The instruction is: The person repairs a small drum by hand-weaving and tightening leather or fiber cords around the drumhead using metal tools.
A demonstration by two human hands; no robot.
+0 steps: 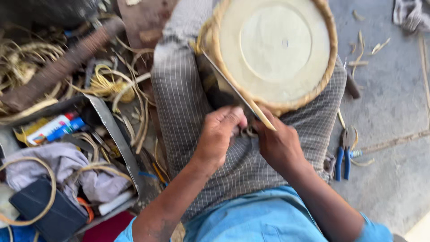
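Round tray [275, 49] with woven cane rim sits on the lap, tilted toward the knees. Cane strip [262, 117] crosses its near edge. Right hand [280, 145] pinches the strip's end; left hand [219, 134] clenched, contents unclear. Keep strip taut, flat to rim (pliers [344, 157] lie on the floor beside).

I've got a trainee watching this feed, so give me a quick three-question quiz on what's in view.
1. True or false: the round tray with the woven cane rim rests on the person's lap.
2. Which hand holds the thin cane strip? A) left hand B) right hand
3. What tool lies on the floor to the person's right?

Key:
1. True.
2. B, as far as the view shows; the left hand is closed close beside it.
3. Blue-handled pliers.
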